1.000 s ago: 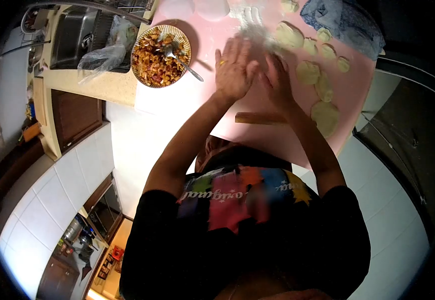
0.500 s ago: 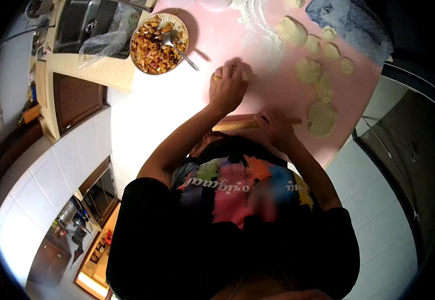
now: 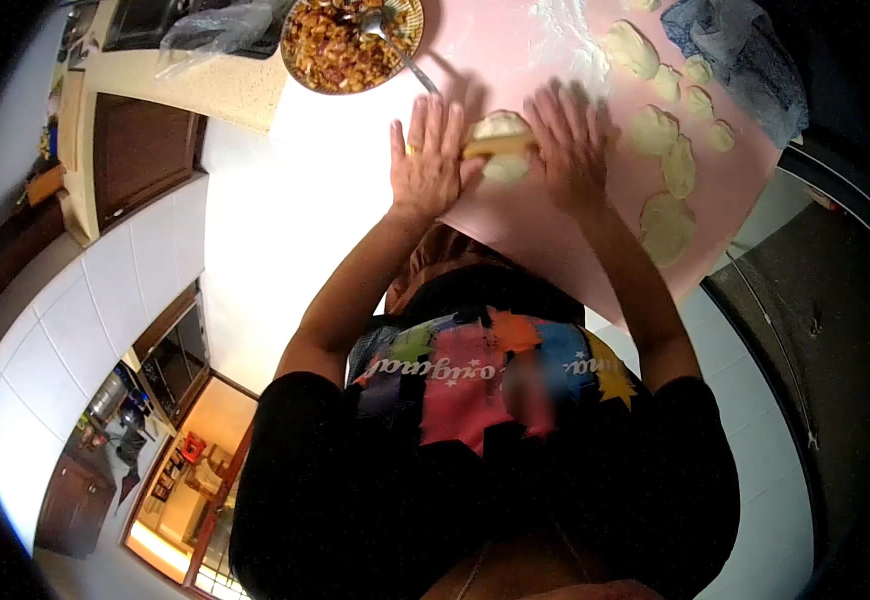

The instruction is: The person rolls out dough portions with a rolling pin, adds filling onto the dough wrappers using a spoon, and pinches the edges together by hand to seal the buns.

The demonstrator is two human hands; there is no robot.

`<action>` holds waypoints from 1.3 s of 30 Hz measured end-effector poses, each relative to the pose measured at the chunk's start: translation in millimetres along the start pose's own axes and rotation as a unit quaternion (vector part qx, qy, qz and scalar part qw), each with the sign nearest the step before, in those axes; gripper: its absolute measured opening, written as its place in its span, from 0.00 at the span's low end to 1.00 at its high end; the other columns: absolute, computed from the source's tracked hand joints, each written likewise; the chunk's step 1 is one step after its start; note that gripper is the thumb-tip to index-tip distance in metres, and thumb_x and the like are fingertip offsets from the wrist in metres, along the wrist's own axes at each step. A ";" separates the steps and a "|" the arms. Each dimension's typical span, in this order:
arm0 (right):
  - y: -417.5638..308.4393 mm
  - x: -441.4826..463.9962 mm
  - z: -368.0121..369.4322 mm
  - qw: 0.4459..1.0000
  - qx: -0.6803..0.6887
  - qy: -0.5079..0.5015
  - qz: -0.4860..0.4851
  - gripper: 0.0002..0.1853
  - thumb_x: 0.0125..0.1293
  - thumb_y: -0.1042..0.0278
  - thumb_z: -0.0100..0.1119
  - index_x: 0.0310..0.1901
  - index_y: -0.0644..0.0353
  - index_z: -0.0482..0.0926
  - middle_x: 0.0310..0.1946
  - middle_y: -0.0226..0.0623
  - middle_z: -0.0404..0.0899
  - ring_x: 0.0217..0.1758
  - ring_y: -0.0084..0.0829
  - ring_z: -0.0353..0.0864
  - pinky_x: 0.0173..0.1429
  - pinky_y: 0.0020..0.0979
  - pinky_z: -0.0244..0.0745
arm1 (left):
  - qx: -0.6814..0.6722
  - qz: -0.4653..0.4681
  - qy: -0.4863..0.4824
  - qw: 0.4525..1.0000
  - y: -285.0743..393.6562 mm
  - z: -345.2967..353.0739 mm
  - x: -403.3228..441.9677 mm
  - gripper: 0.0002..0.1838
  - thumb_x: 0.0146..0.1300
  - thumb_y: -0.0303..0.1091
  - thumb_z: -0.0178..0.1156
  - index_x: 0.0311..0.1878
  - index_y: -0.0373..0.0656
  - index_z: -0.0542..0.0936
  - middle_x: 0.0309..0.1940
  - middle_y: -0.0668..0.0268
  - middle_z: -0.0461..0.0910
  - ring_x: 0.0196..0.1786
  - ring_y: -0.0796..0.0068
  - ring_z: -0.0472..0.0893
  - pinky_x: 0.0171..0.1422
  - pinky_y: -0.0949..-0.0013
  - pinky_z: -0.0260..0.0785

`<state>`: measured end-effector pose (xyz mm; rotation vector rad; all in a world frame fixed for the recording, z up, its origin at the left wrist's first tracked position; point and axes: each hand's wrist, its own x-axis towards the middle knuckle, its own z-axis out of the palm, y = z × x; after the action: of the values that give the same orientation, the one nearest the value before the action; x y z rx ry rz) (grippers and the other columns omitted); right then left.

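A wooden rolling pin lies crosswise over a small piece of dough, whose pale edges show in front of and behind it. My left hand rests flat on the pin's left end, fingers stretched out and apart. On the other end lies my right hand, also open, its fingers pointing away from me and slightly blurred. Both palms cover the ends of the pin. The dough sits between the two hands on the pink tabletop.
A plate of chopped filling with a spoon stands at the back left. Several dough pieces and a flattened round lie on the right. Flour and a blue cloth are at the back.
The rolling pin has moved from the table's near edge onto the dough. My right hand went forward with it; my left hand opened out and now lies on the pin too.
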<state>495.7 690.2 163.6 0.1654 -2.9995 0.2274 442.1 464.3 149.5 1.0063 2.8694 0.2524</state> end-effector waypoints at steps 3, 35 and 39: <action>13.9 54.2 24.1 0.998 -0.020 0.039 0.045 0.30 0.70 0.47 0.50 0.68 0.54 0.65 0.71 0.40 0.59 0.75 0.46 0.53 0.75 0.55 0.45 | 0.197 -0.083 0.002 0.977 -1.5 0.2 36.0 0.46 0.66 0.72 0.27 0.77 0.48 0.46 0.78 0.54 0.39 0.80 0.57 0.37 0.76 0.36 0.30; -33.3 -14.8 53.0 0.993 0.080 -0.083 0.017 0.22 0.61 0.58 0.61 0.55 0.57 0.75 0.57 0.39 0.74 0.62 0.43 0.70 0.66 0.50 0.61 | -0.004 -0.195 0.037 0.980 11.6 65.4 -93.7 0.32 0.68 0.55 0.47 0.65 0.39 0.67 0.64 0.51 0.66 0.71 0.53 0.60 0.73 0.40 0.46; -48.3 51.1 70.4 0.998 -0.051 -0.032 -0.020 0.32 0.65 0.45 0.54 0.65 0.55 0.67 0.68 0.39 0.63 0.73 0.42 0.58 0.74 0.57 0.49 | -0.031 -0.288 0.032 0.957 -38.2 47.2 -49.8 0.47 0.67 0.70 0.29 0.76 0.38 0.47 0.76 0.44 0.41 0.79 0.47 0.38 0.76 0.35 0.32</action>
<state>442.6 626.6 108.5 0.2267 -3.0590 0.0645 464.1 409.6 97.5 0.1245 3.0281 0.3233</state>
